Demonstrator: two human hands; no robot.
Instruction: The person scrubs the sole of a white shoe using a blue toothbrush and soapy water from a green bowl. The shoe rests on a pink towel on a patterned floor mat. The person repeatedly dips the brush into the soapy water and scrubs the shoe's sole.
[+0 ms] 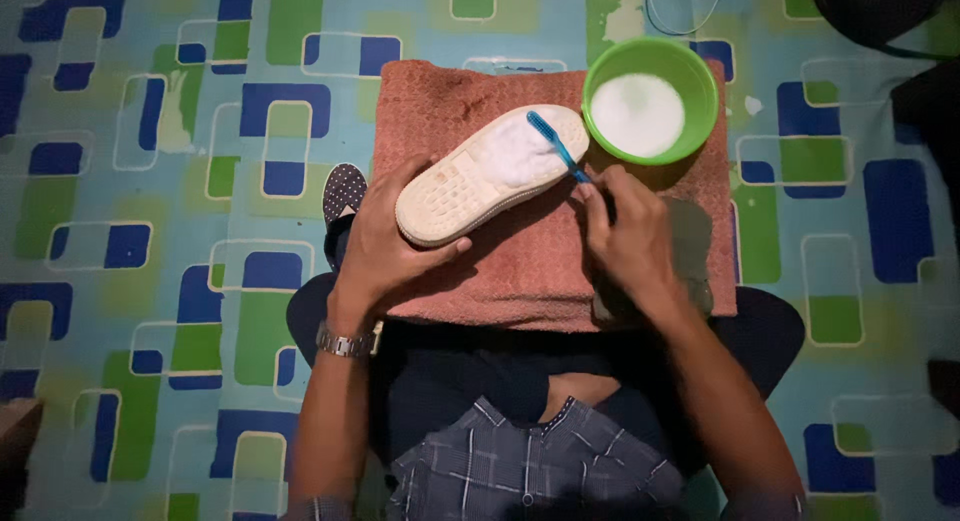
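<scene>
Scrubbing: right hand (628,236) clenched on the handle of a blue toothbrush (556,146), bristles on the foamy toe of the sole
Holding: left hand (385,239) grasps the white shoe (490,174) at its heel, sole up, just left of the brush grip
Doing it well: short strokes, I judge, with the heel pinned
Beyond the grip: green bowl (651,99) of white liquid, just above the brush hand
Surface: pink towel (520,266) across the lap
Room: patterned floor mat (150,181), dim light
</scene>
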